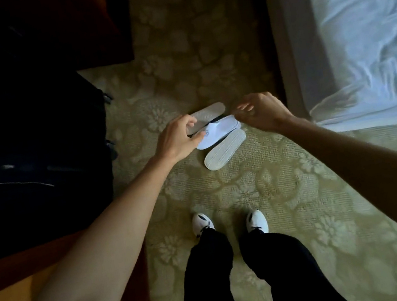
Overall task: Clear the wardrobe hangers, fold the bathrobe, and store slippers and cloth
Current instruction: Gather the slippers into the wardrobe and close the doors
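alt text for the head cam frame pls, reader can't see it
Seen from above, a person's left hand and right hand hold a pair of white slippers, soles outward, above a patterned carpet. Their white shoes stand below; a bed with white sheets is at right.

My left hand (177,138) covers one end of the white slippers (218,131), and my right hand (261,110) hides the other, so I cannot tell where my fingertips touch. The small mark on the slipper's upper is too small to read. The dark furniture (28,142) on my left is lost in shadow. The bed (369,29) is cut off by the frame's right edge.
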`<state>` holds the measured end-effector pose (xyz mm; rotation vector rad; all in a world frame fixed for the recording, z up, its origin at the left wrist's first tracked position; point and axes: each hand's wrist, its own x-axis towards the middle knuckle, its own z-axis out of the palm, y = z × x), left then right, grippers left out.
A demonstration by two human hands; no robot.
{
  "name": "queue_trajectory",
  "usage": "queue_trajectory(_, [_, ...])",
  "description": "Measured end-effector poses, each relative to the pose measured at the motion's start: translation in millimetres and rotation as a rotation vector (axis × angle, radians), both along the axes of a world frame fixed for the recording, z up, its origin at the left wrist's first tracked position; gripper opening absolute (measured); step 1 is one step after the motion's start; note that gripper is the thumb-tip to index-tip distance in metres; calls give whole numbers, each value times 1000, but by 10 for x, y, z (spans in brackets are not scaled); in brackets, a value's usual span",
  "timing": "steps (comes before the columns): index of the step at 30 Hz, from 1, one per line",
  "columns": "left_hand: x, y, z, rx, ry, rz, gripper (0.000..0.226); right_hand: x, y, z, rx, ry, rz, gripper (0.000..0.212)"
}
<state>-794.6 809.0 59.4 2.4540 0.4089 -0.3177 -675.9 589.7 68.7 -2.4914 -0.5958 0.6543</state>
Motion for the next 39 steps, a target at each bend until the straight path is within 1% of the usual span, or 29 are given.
queue_trajectory(7, [116,37,-2781,10,60,34,40,187,-107,-2571,-82,-37,45,32])
queue_trajectory(11, [207,132,-4155,32,75,75,46,302,-51,-3872,-115,-82,110,34])
queue_trajectory(13, [268,171,-4729,29,110,148,51,387,-6,-4426,-135,-99,134,36])
queue_trajectory(15, [339,211,-5220,18,110,267,55,505,60,-4896,-151,-121,146,38])
queue_trajectory(17, [425,242,-5575,-42,120,433,70,653,136,-5265,-147,-160,129,40])
queue_trajectory(19, [533,264,-5869,-218,160,639,93,830,226,-5532,-129,-224,95,42])
queue_trajectory(21, [652,320,-6182,-409,123,804,115,1018,334,-5723,-104,-287,67,44])
queue_trajectory(22, [702,327,-6283,-469,94,861,118,1108,389,-5804,-90,-295,63,46])
queue_trajectory(23, [737,331,-6382,-528,48,890,107,1186,434,-5885,-80,-283,70,49])
queue_trajectory(25, [764,264,-6375,-609,-55,939,55,1295,476,-6063,-78,-245,93,53])
queue_trajectory(26, [775,249,-6384,-620,-79,952,37,1331,489,-6124,-81,-234,97,53])
queue_trajectory(28, [729,303,-6438,-601,-105,934,24,1365,521,-6152,-79,-216,93,47])
queue_trajectory(30, [634,432,-6453,-555,-109,869,16,1369,568,-6157,-69,-207,95,36])
queue_trajectory(32, [552,616,-6493,-537,-58,805,17,1365,626,-6154,-67,-184,124,31])
queue_trajectory(33, [510,700,-6518,-534,-37,775,21,1373,655,-6180,-86,-160,152,38])
queue_trajectory(36, [420,851,-6549,-506,2,669,32,1320,739,-6219,-184,-109,228,79])
queue_trajectory(37, [398,870,-6554,-502,8,641,33,1301,749,-6263,-193,-121,229,88])
queue_trajectory(39, [356,884,-6526,-485,21,624,40,1277,737,-6360,-182,-153,230,99])
